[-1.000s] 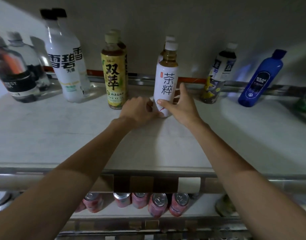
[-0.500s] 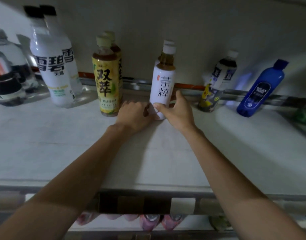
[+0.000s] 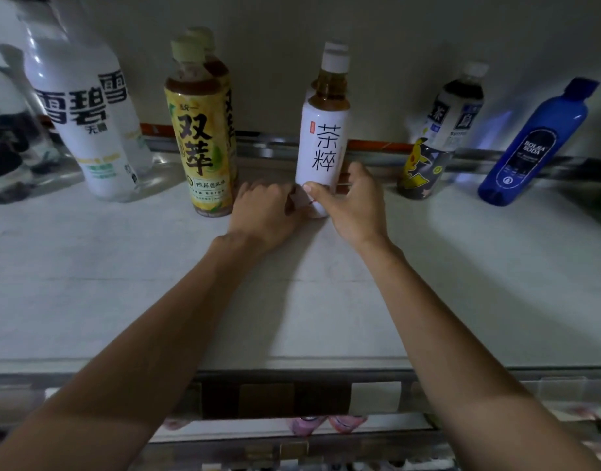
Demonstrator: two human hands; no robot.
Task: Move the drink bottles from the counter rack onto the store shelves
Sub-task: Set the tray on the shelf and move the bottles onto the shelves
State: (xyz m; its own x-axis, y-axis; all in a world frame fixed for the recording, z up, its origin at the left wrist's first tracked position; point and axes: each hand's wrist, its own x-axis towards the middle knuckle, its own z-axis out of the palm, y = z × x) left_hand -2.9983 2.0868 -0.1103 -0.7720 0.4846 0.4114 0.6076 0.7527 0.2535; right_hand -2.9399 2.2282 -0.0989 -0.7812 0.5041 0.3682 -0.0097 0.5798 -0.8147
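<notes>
White-labelled tea bottle (image 3: 321,154) stands upright on the shelf (image 3: 122,283), just right of the yellow bottle (image 3: 204,147). Right hand (image 3: 355,205) fingers clamp its base; left hand (image 3: 265,215) fingers curl against it, grip unclear.

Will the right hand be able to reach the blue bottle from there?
Probably yes, but not yet: the right hand is pinching the white tea bottle. The blue bottle stands further right, with only the cartoon bottle between, not in front.
</notes>
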